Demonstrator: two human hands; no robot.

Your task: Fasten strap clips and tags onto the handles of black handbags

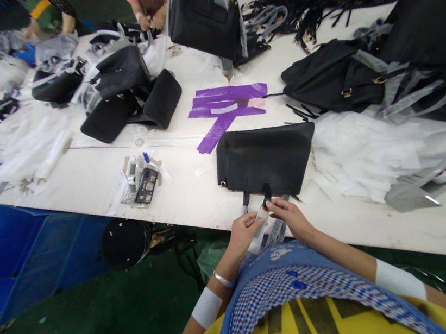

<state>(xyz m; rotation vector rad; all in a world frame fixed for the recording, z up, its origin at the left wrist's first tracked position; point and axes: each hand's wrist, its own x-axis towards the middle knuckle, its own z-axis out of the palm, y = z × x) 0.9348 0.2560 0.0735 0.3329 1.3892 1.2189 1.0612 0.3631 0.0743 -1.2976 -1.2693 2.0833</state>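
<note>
A black handbag [265, 158] lies flat on the white table in front of me, its straps hanging toward my body over the near edge. My right hand [289, 214] pinches a black strap [267, 191] just below the bag. Close beside it, my left hand [246, 232] has its fingers closed on a whitish strip of wrapping [261, 215] at that strap. A second strap [246, 201] hangs to the left, partly wrapped in grey film. The fingertips nearly meet, and the exact spot they grip is small and partly hidden.
Purple tape [220, 113] is stuck to the table beyond the bag. A phone [146, 186] lies to the left. White tissue sheets [369, 153] and a grey box-like holder [430, 183] are at right. More black bags [334, 75] lie around. Co-workers' hands [152, 20] show across the table.
</note>
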